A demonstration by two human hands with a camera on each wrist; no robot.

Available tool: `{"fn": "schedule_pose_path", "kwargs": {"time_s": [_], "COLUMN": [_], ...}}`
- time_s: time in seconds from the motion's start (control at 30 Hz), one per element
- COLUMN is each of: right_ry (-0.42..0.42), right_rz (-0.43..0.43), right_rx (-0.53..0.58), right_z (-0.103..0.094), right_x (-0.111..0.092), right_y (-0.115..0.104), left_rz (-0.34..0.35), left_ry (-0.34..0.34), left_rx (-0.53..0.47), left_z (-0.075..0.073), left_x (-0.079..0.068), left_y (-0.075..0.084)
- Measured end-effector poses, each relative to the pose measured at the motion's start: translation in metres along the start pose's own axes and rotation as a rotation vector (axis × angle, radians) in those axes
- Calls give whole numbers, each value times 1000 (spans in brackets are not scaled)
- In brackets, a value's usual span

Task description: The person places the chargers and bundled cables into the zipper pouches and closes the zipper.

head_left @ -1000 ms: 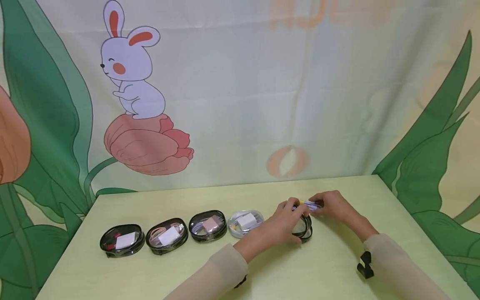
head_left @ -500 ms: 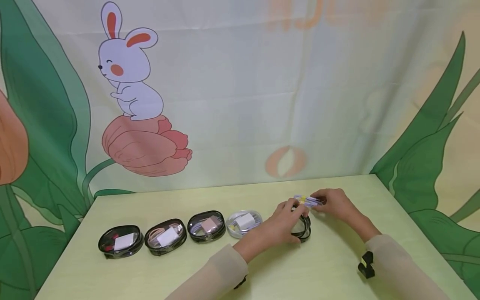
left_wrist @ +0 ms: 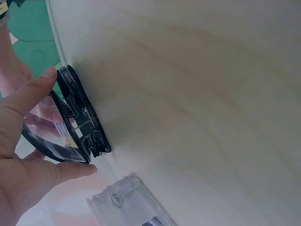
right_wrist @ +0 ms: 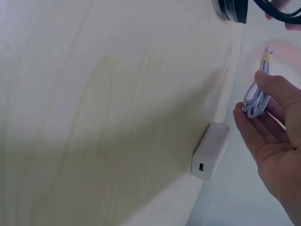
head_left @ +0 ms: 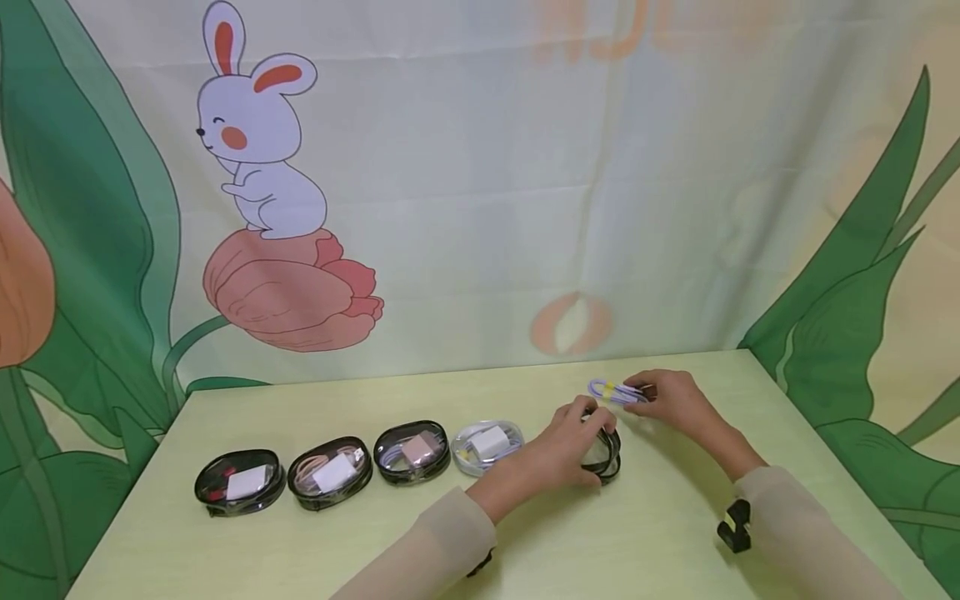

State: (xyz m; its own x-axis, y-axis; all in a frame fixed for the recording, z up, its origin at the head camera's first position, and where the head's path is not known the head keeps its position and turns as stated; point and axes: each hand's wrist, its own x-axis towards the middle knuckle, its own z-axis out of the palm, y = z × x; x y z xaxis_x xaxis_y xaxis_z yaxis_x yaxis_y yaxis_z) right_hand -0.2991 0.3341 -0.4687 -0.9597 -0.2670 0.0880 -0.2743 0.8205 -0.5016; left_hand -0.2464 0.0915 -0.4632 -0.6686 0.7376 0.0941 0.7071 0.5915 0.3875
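Observation:
My left hand grips a black-rimmed clear oval zip case by its raised lid. In the left wrist view the case gapes between lid and base, its zip teeth showing. My right hand pinches one end of a coiled lavender cable bound with a yellow tie, just beyond the case. The right wrist view shows this cable between thumb and fingers, above the table. Below that hand lies a white charger plug, hidden in the head view.
To the left stand a clear white-rimmed case and three black-rimmed cases, including the nearest one, each with a plug and cable inside. The pale table ends at a printed curtain behind.
My right hand has lifted the coiled cable up and away from the case, towards the back of the table. My left hand has stayed on the lid.

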Motion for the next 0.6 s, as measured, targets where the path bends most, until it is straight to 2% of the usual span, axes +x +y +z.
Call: {"fn": "schedule_pose_path", "kwargs": {"time_s": [0.37, 0.5, 0.6], "right_ry": [-31, -40, -53], "right_rz": [-25, -54, -90], "right_rx": [38, 58, 77], "right_z": [3, 6, 9], "right_x": [-17, -30, -40], "right_y": [-13, -13, -12], "left_rz": [15, -9, -52], "left_ry": [43, 50, 29], "left_rx": [11, 11, 25], "left_z": [1, 3, 3], "left_x": [-1, -2, -2], "left_y": [-2, -3, -2]}}
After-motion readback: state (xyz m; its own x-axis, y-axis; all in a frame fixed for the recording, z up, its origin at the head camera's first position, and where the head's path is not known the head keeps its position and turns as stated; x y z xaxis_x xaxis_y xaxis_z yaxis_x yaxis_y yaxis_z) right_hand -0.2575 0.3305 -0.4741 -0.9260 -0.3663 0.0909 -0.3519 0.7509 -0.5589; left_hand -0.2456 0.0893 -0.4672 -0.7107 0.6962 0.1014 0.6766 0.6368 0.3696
